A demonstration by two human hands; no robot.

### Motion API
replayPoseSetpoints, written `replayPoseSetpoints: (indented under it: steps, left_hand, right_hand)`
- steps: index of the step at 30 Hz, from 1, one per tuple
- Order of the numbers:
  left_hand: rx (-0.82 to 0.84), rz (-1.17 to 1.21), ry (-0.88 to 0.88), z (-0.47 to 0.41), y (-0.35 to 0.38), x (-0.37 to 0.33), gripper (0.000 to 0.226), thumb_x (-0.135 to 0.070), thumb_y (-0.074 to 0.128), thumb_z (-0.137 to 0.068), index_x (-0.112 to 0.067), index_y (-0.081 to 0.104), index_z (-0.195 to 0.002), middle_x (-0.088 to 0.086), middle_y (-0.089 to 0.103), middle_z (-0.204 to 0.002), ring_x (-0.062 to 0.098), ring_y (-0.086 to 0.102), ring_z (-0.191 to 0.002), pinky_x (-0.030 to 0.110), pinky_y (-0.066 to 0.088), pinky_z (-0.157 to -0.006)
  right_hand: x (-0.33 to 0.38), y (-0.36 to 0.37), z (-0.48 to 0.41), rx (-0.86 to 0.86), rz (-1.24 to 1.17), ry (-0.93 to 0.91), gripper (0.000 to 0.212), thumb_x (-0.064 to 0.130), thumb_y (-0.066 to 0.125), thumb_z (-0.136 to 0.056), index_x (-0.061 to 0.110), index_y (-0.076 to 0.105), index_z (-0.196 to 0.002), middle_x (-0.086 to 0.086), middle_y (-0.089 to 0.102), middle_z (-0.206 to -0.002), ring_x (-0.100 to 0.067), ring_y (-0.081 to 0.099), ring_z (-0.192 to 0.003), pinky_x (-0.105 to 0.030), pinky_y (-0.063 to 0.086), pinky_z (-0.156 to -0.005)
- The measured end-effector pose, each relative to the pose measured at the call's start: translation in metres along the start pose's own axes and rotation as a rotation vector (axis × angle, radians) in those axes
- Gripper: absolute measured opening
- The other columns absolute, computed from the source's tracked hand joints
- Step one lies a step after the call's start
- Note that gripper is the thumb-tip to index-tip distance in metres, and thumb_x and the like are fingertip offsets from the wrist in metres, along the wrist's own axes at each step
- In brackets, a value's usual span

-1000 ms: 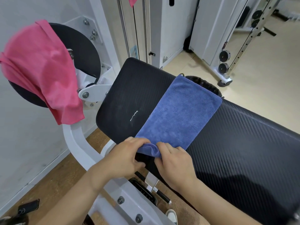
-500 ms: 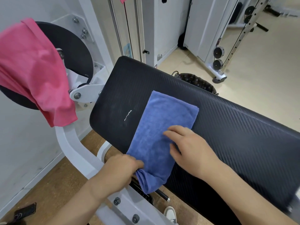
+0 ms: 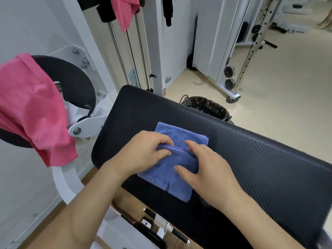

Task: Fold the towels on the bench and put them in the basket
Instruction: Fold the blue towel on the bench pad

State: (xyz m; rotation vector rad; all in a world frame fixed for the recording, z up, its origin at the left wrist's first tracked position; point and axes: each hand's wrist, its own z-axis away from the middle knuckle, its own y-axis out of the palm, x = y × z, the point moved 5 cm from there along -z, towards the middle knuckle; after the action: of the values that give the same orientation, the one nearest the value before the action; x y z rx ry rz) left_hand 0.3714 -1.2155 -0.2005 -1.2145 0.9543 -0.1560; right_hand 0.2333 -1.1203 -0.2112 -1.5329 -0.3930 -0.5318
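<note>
A blue towel [image 3: 168,178] lies folded over on the black padded bench [image 3: 260,159]. My left hand [image 3: 143,153] pinches the folded-over edge of the towel between thumb and curled fingers. My right hand [image 3: 203,169] lies with fairly straight fingers on the towel's right side, its fingertips at the same edge. A pink towel [image 3: 34,112] hangs over a round black pad at the left. A dark basket [image 3: 206,106] stands on the floor behind the bench, partly hidden by it.
Another pink cloth [image 3: 125,9] hangs on the cable machine at the top. White machine frames [image 3: 212,42] with pulleys stand at the back right. Beige floor [image 3: 287,83] spreads beyond the bench. A white bench frame [image 3: 68,184] curves down at the lower left.
The near end of the blue towel was brought up onto the bench and folded over. Both hands moved onto the fold. The view tilted up.
</note>
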Motion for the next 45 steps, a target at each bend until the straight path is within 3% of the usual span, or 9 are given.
replayPoseSetpoints:
  steps: [4,10,14,21,30,36,39,41,45]
  left_hand:
    - [-0.012,0.126,-0.098,-0.009,0.004,0.015,0.019,-0.024,0.076,-0.080,-0.028,0.071,-0.097,-0.017,0.069,-0.091,-0.001,0.062,-0.088,0.021,0.049,-0.080]
    - [-0.119,0.600,-0.301,-0.013,0.003,0.047,0.008,-0.010,0.072,-0.084,-0.015,0.070,-0.090,0.000,0.073,-0.089,0.011,0.069,-0.084,0.026,0.055,-0.075]
    - [-0.215,0.734,-0.350,-0.021,0.014,0.052,0.004,-0.012,0.066,-0.090,-0.013,0.068,-0.093,0.002,0.075,-0.089,0.013,0.071,-0.085,0.026,0.054,-0.072]
    - [-0.357,0.485,-0.385,-0.028,0.024,0.057,0.006,-0.022,0.062,-0.093,-0.019,0.064,-0.097,-0.005,0.073,-0.088,0.007,0.068,-0.084,0.028,0.054,-0.076]
    - [-0.384,-0.014,-0.301,-0.035,0.026,0.041,0.020,-0.032,0.038,-0.102,-0.016,0.048,-0.108,0.000,0.061,-0.083,0.023,0.058,-0.074,0.039,0.045,-0.068]
    - [-0.452,-0.144,-0.288,-0.039,0.031,0.035,0.030,-0.033,0.037,-0.103,-0.010,0.050,-0.119,0.001,0.062,-0.085,0.025,0.060,-0.077,0.036,0.041,-0.066]
    - [-0.472,-0.196,-0.281,-0.041,0.035,0.035,0.031,-0.032,0.038,-0.102,-0.009,0.052,-0.117,0.005,0.066,-0.088,0.030,0.063,-0.077,0.039,0.044,-0.067]
    - [-0.470,-0.239,-0.283,-0.042,0.036,0.037,0.032,-0.033,0.038,-0.102,-0.009,0.052,-0.117,0.005,0.067,-0.089,0.032,0.063,-0.076,0.040,0.045,-0.066]
    - [-0.442,-0.245,-0.304,-0.040,0.032,0.036,0.032,-0.037,0.036,-0.102,-0.015,0.050,-0.120,0.002,0.066,-0.093,0.028,0.063,-0.080,0.039,0.045,-0.066]
  right_hand:
    - [-0.006,-0.005,-0.011,-0.133,0.141,-0.020,0.019,0.026,0.055,-0.090,0.019,0.063,-0.105,0.001,0.065,-0.097,-0.025,0.063,-0.089,-0.039,0.049,-0.074]
    - [-0.017,-0.007,-0.026,-0.212,0.178,-0.049,0.007,0.018,0.060,-0.087,0.017,0.064,-0.092,0.000,0.063,-0.090,-0.026,0.059,-0.080,-0.039,0.048,-0.066]
    - [-0.023,-0.004,-0.037,-0.246,0.296,-0.050,0.004,0.019,0.058,-0.089,0.017,0.061,-0.088,0.000,0.063,-0.081,-0.026,0.060,-0.071,-0.037,0.042,-0.061]
    - [-0.026,0.000,-0.043,-0.373,0.378,-0.065,0.013,0.012,0.071,-0.078,0.013,0.059,-0.075,-0.001,0.058,-0.066,-0.025,0.054,-0.050,-0.032,0.036,-0.049]
    - [-0.025,-0.002,-0.049,-0.447,0.522,-0.122,0.029,0.002,0.081,-0.061,0.012,0.056,-0.072,-0.002,0.052,-0.065,-0.019,0.023,-0.043,-0.026,0.022,-0.045]
    - [-0.026,-0.003,-0.049,-0.577,0.502,-0.172,0.025,-0.002,0.071,-0.068,0.013,0.061,-0.086,-0.004,0.056,-0.080,-0.026,0.049,-0.062,-0.032,0.031,-0.054]
    - [-0.011,-0.001,-0.035,-0.654,0.408,-0.505,0.019,-0.007,0.055,-0.077,0.009,0.066,-0.080,-0.005,0.063,-0.084,-0.027,0.055,-0.072,-0.034,0.035,-0.060]
    - [-0.012,0.007,-0.032,-0.548,0.404,-0.628,0.015,-0.003,0.057,-0.081,0.008,0.067,-0.081,-0.004,0.065,-0.087,-0.027,0.061,-0.080,-0.035,0.045,-0.066]
    - [-0.030,0.017,-0.038,-0.359,0.502,-0.543,0.020,0.009,0.072,-0.080,0.005,0.068,-0.099,-0.009,0.067,-0.105,-0.029,0.065,-0.093,-0.038,0.055,-0.081]
